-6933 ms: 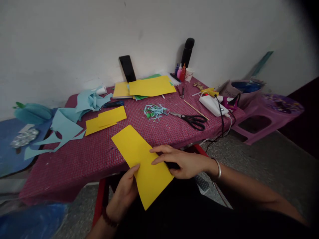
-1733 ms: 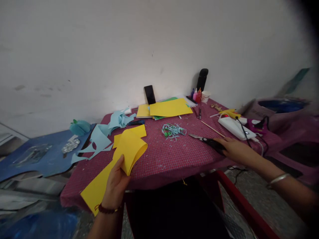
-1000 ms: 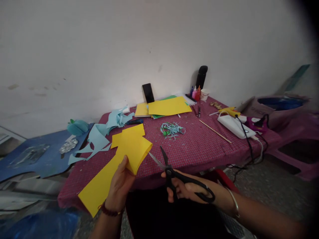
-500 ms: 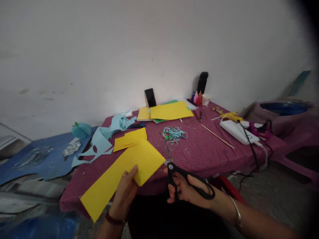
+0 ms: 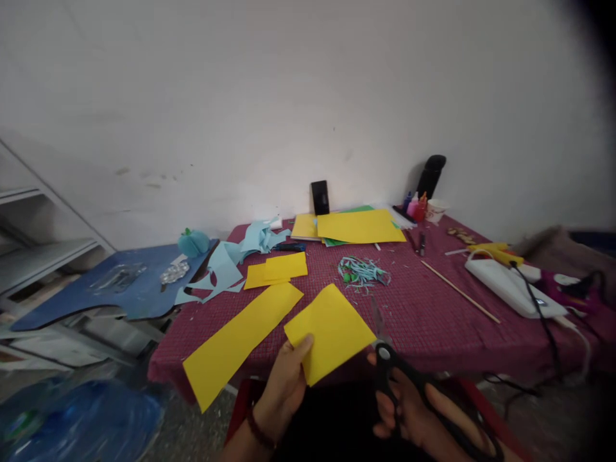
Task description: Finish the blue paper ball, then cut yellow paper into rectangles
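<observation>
My left hand [image 5: 289,378] pinches a square piece of yellow paper [image 5: 334,333] between thumb and fingers, above the table's near edge. My right hand [image 5: 414,404] has its fingers through the handles of black-handled scissors [image 5: 385,353]. The scissor blades are apart, pointing away from me, close to the square's right corner. To the left lies a long yellow paper strip [image 5: 240,337], its near end past the table edge. Two smaller yellow pieces [image 5: 276,269] rest overlapping beyond it.
Light blue paper scraps [image 5: 224,266] lie left, thin blue-green shreds [image 5: 363,273] mid-table. Yellow sheets [image 5: 360,226] and a propped phone [image 5: 320,197] are at the back. Right are a wooden stick [image 5: 459,290], a white power strip [image 5: 510,282] with cables and a yellow-purple glue gun [image 5: 561,282].
The long yellow strip has left my left hand and lies on the table. That hand keeps the square, now apart from the strip. The view has swung left.
</observation>
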`<state>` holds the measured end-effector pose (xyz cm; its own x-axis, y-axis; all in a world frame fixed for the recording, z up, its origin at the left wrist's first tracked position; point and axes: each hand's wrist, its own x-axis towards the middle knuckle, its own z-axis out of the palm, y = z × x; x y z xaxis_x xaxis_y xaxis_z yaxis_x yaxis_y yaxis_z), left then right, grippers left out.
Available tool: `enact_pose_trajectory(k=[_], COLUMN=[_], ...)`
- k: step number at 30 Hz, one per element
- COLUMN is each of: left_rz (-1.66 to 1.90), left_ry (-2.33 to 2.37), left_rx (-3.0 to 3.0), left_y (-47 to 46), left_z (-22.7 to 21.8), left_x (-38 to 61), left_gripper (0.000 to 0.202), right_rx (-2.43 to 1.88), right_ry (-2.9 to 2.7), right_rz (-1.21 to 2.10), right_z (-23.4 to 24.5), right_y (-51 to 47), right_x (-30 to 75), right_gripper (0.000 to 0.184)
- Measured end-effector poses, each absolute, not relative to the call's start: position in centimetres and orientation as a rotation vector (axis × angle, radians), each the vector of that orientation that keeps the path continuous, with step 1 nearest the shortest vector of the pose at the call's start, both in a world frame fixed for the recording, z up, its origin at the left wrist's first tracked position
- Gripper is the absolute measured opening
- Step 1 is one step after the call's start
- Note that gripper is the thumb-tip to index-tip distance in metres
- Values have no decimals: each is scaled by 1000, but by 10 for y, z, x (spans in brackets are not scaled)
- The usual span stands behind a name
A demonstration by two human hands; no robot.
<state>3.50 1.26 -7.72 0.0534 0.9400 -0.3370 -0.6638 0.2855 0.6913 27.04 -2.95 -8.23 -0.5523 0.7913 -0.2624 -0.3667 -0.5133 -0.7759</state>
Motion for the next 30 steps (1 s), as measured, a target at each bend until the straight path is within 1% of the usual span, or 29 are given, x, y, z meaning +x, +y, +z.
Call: enact_pose_trajectory(k=[3,7,13,15,20,24,27,30], left_rz=[1287,1305,1310,1311,1208,1140,1189,1297], left_ry=[945,1003,1018,1028,1020,986,1069,1277], left_rx=[424,451,446,436,442,435,521,779], left_y=[15,18,19,19,18,16,17,20], left_z=[-72,-72,-74,-72,-76,-80,-79,-75], left_x=[31,27,23,22,25,29,27,16], left_gripper=[40,48,49,48,40,44,46,42], right_rx=[-649,-495,-524,-508,-373,-329,-303,-289], right_ry=[-727,-675,-819,-825,-675,-693,-715,-699], right_rz=[2119,2140,2056,2071,2270,2294,2303,2324], right_z=[-81,-82,-81,-81,-78,-72,-69,-66], right_y=[-25,-26,-31,-29,-24,-26,-28,-29], right_x=[260,258,260,259,257,260,262,265], right_gripper=[63,59,46,47,57,59,57,56])
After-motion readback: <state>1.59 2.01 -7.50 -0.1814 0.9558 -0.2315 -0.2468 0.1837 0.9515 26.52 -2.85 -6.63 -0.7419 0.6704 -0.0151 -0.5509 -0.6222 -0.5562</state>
